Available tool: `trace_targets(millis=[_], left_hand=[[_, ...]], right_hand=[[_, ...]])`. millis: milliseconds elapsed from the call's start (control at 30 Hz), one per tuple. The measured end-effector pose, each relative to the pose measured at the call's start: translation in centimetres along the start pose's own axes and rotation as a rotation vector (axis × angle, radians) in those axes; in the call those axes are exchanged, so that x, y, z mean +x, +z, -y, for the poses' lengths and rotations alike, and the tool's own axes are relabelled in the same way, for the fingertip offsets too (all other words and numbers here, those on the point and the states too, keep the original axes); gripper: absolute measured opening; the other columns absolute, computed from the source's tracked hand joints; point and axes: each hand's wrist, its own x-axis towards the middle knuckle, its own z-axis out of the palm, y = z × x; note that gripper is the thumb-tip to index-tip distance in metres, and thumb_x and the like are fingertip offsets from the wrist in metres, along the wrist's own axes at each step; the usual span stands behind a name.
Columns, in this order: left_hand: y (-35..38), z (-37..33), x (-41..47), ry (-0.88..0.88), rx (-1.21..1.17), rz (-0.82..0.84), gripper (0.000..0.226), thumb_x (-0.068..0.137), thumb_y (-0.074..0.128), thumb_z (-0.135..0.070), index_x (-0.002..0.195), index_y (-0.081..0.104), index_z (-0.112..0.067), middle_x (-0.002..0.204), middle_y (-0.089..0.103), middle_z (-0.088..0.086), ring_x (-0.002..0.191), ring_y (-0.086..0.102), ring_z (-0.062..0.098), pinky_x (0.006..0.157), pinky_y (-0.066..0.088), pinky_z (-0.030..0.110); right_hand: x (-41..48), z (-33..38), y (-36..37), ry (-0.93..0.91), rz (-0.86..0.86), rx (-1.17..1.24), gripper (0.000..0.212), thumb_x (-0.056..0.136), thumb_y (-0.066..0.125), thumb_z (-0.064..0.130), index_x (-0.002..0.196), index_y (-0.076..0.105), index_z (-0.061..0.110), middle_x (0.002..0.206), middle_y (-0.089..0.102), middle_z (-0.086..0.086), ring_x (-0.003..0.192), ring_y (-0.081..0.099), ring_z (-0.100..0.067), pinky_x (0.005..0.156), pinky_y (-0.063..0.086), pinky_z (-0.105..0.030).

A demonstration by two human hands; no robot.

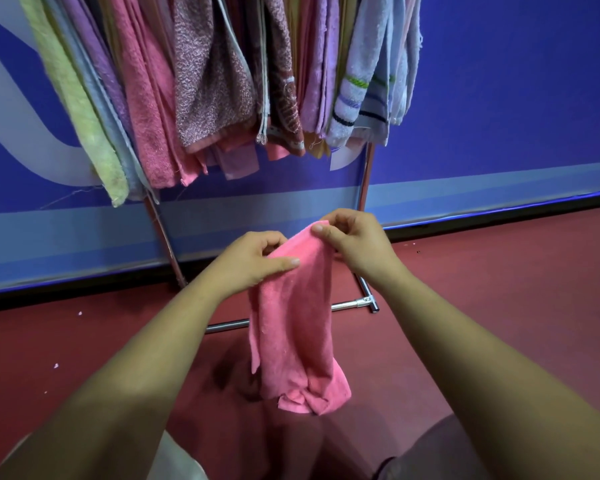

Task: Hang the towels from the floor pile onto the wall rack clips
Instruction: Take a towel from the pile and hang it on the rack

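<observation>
A pink towel is held up in front of the body by both hands, above the red floor. The left hand is closed on the towel's upper edge, with the thumb laid flat across the front of the cloth and the fingers curled behind it. The right hand is pinched on the top corner just beside the left hand, thumb and forefinger pressed on the fabric. The two hands are close together but not touching. The towel is seen hanging down from the grip in a narrow, folded column; its lower end is crumpled, and whether it touches the floor cannot be told.

Beyond the hands, a metal rack is seen standing against a blue wall. Its legs are chrome tubes, and a foot bar is seen lying on the floor, partly hidden behind the held towel. A row of hanging towels is noted along the top of the rack: green, lilac, pink, mottled maroon, and white with stripes, packed side by side. The clips are out of view above the top edge.
</observation>
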Motion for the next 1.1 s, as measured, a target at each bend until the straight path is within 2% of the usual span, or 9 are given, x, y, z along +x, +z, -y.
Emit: trace_targets(millis=[167, 267, 400, 533, 667, 767, 833, 1000, 1100], left_hand=[[-0.9, 2.6, 0.0, -0.156, 0.462, 0.181, 0.026, 0.081, 0.075, -0.039, 0.083, 0.069, -0.014, 0.079, 0.068, 0.009, 0.066, 0.055, 0.016, 0.07, 0.049, 0.039], [-1.1, 2.9, -0.4, -0.18, 0.493, 0.131, 0.017, 0.089, 0.066, -0.031, 0.083, 0.064, -0.015, 0.078, 0.066, 0.0, 0.08, 0.061, 0.022, 0.073, 0.047, 0.032], [-1.2, 1.9, 0.0, -0.149, 0.347, -0.052, 0.018, 0.094, 0.062, -0.032, 0.083, 0.06, -0.017, 0.07, 0.062, -0.004, 0.068, 0.054, 0.015, 0.065, 0.041, 0.029], [-0.6, -0.1, -0.2, -0.117, -0.402, -0.111, 0.013, 0.097, 0.059, -0.015, 0.104, 0.058, -0.026, 0.07, 0.059, 0.013, 0.064, 0.048, 0.022, 0.059, 0.038, 0.032], [-0.2, -2.2, -0.6, -0.052, -0.721, -0.041, 0.027, 0.096, 0.047, 0.007, 0.105, 0.063, -0.013, 0.091, 0.071, 0.005, 0.082, 0.067, 0.013, 0.073, 0.058, 0.025], [0.1, -2.3, -0.8, -0.036, -0.719, 0.02, 0.037, 0.093, 0.043, 0.018, 0.112, 0.063, -0.006, 0.105, 0.072, 0.009, 0.097, 0.069, 0.016, 0.082, 0.057, 0.026], [0.2, -2.4, -0.8, -0.024, -0.584, -0.019, 0.029, 0.093, 0.051, 0.014, 0.107, 0.066, -0.005, 0.098, 0.073, 0.014, 0.089, 0.069, 0.016, 0.08, 0.058, 0.026], [0.3, -2.6, -0.9, -0.055, -0.323, -0.07, 0.008, 0.088, 0.069, -0.007, 0.087, 0.067, 0.0, 0.073, 0.074, 0.014, 0.062, 0.069, 0.02, 0.056, 0.054, 0.023], [0.1, -2.7, -0.9, -0.086, -0.244, -0.102, 0.021, 0.087, 0.073, -0.015, 0.085, 0.065, 0.004, 0.066, 0.072, 0.014, 0.054, 0.064, 0.018, 0.049, 0.047, 0.02]], right_hand=[[1.0, -0.6, -2.4, -0.016, -0.339, -0.016, 0.013, 0.093, 0.065, 0.021, 0.087, 0.071, 0.011, 0.071, 0.067, 0.006, 0.064, 0.058, -0.006, 0.059, 0.049, -0.025], [1.2, -1.6, -3.3, 0.001, -0.414, -0.077, 0.015, 0.093, 0.064, 0.026, 0.088, 0.072, 0.013, 0.072, 0.067, 0.009, 0.065, 0.06, -0.004, 0.066, 0.049, -0.027], [1.5, -2.1, -3.2, 0.042, -0.44, -0.093, 0.015, 0.089, 0.063, 0.029, 0.087, 0.071, 0.017, 0.074, 0.071, 0.004, 0.072, 0.068, -0.016, 0.072, 0.059, -0.041], [1.5, -2.5, -2.7, 0.043, -0.296, -0.138, 0.016, 0.083, 0.053, 0.024, 0.095, 0.063, 0.028, 0.078, 0.071, -0.005, 0.076, 0.07, -0.026, 0.076, 0.058, -0.05], [0.4, -1.4, -1.6, -0.057, -0.103, -0.104, 0.029, 0.088, 0.046, 0.002, 0.085, 0.052, 0.03, 0.061, 0.06, -0.009, 0.055, 0.058, -0.023, 0.061, 0.054, -0.044], [-0.4, -0.1, -0.9, -0.069, 0.045, -0.093, 0.036, 0.08, 0.041, -0.01, 0.071, 0.059, 0.02, 0.059, 0.061, -0.002, 0.056, 0.056, -0.02, 0.062, 0.051, -0.041], [-1.0, 0.6, -0.5, -0.062, 0.135, -0.073, 0.032, 0.083, 0.045, -0.009, 0.072, 0.064, 0.014, 0.063, 0.064, -0.009, 0.059, 0.058, -0.019, 0.064, 0.051, -0.039], [-2.2, 1.3, 0.3, -0.06, 0.323, -0.063, 0.025, 0.091, 0.066, 0.04, 0.089, 0.073, 0.016, 0.077, 0.069, 0.002, 0.072, 0.057, -0.004, 0.072, 0.047, -0.026], [-2.1, 0.6, 1.1, -0.088, 0.344, -0.212, 0.019, 0.084, 0.075, 0.038, 0.088, 0.07, 0.021, 0.074, 0.066, 0.004, 0.068, 0.051, -0.003, 0.064, 0.043, -0.025]])
